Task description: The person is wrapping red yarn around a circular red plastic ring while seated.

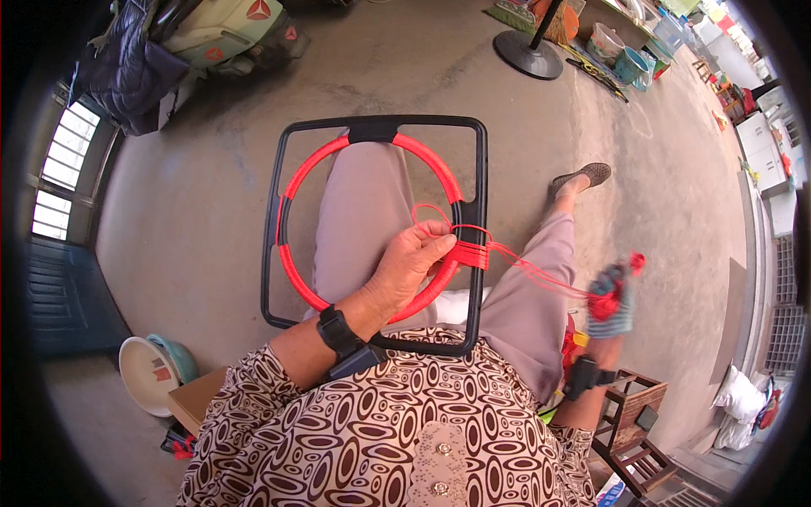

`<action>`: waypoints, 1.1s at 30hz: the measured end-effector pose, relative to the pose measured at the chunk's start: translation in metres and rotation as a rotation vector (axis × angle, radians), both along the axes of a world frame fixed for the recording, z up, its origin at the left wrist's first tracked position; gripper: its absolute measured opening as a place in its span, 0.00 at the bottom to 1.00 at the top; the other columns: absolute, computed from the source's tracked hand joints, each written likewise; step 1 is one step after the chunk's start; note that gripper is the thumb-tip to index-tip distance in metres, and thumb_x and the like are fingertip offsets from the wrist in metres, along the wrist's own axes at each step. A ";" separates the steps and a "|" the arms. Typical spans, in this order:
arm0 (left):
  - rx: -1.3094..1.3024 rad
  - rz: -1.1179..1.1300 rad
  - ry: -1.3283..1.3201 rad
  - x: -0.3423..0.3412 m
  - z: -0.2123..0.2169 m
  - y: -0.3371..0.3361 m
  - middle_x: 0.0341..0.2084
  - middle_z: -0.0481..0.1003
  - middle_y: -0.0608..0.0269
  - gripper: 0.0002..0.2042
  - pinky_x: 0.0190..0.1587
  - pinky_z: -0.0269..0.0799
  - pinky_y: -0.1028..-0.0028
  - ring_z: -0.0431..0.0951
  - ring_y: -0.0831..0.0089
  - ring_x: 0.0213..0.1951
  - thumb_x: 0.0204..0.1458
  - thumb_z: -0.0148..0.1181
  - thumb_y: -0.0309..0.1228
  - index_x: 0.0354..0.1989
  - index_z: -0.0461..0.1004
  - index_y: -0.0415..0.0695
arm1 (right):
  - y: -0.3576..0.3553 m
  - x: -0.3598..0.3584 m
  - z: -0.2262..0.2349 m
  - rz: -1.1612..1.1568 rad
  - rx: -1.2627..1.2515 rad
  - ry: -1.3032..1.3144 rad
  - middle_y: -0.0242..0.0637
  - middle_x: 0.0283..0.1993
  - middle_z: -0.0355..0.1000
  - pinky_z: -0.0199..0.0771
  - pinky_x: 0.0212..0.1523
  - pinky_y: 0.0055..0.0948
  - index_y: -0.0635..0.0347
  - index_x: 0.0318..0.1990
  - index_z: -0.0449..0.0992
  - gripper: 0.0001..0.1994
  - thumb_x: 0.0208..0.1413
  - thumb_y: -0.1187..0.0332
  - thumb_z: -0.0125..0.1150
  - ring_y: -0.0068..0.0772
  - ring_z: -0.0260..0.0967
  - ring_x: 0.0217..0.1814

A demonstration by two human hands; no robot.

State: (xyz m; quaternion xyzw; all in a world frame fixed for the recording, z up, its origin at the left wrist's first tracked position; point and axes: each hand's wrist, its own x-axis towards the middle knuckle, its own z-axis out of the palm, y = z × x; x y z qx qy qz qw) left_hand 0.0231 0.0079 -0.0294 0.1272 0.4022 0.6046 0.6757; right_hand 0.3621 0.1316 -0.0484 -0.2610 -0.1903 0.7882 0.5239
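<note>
- The frame [482, 186] lies across the person's lap: smooth black, a square with rounded corners.
- Inside it sits the ring [432, 160], round and tubular, with a glossy red covering broken by black sections.
- Thin red cord [467, 253] is wound in close, parallel turns around the ring and the frame's right bar; a loose loop stands above the turns.
- The left hand [416, 253] is bare, its grip pinched together on the cord beside those turns.
- Several strands run slackly to the right hand [610, 311], blurred in a grey-green glove, its grip closed around a red bunch of cord.
- The trousers [363, 211] are plain, soft mauve cloth; the shirt [338, 439] has brown ovals on cream.
- On the concrete floor [203, 228], a round cream basin [139, 363] shows brownish patches inside, printed or lying there, I cannot tell; a teal basin [179, 355] stands behind.
- At upper right, a teal bucket [632, 66] stands near a pale pink bucket [606, 42]; their contents are too small to tell.
- A slatted stool [629, 410] of dark wood stands at lower right.
</note>
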 end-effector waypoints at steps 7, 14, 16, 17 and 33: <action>0.025 -0.007 0.026 0.000 0.006 0.000 0.34 0.74 0.61 0.08 0.34 0.76 0.78 0.76 0.78 0.32 0.56 0.51 0.27 0.43 0.67 0.41 | -0.039 -0.149 0.026 0.655 0.283 -0.784 0.26 0.23 0.67 0.67 0.26 0.21 0.62 0.41 0.72 0.13 0.52 0.64 0.59 0.18 0.64 0.23; -0.003 -0.002 0.126 0.001 0.012 -0.001 0.31 0.75 0.62 0.13 0.29 0.72 0.83 0.74 0.81 0.27 0.55 0.53 0.29 0.46 0.65 0.37 | -0.004 -0.080 -0.009 0.068 -0.283 -0.691 0.28 0.13 0.60 0.55 0.10 0.21 0.58 0.33 0.70 0.08 0.51 0.64 0.60 0.22 0.54 0.10; -0.010 -0.018 0.088 0.001 0.011 -0.001 0.32 0.75 0.61 0.11 0.28 0.73 0.83 0.75 0.82 0.27 0.55 0.53 0.28 0.45 0.66 0.38 | 0.003 -0.073 -0.010 -0.070 -0.342 -0.714 0.28 0.13 0.59 0.54 0.10 0.20 0.57 0.34 0.71 0.08 0.51 0.64 0.60 0.22 0.53 0.09; -0.004 -0.041 0.091 0.000 0.011 -0.001 0.32 0.75 0.61 0.11 0.28 0.73 0.83 0.75 0.81 0.26 0.55 0.53 0.29 0.44 0.66 0.38 | 0.002 -0.076 -0.008 -0.208 -0.388 -0.719 0.27 0.13 0.59 0.53 0.10 0.19 0.56 0.36 0.71 0.09 0.51 0.64 0.60 0.22 0.52 0.09; -0.014 -0.038 0.098 0.000 0.013 -0.001 0.28 0.76 0.57 0.08 0.26 0.72 0.81 0.76 0.77 0.25 0.56 0.53 0.28 0.39 0.67 0.37 | -0.016 -0.122 0.024 0.008 -0.047 -0.837 0.32 0.15 0.64 0.62 0.11 0.23 0.59 0.36 0.69 0.06 0.52 0.71 0.57 0.24 0.62 0.11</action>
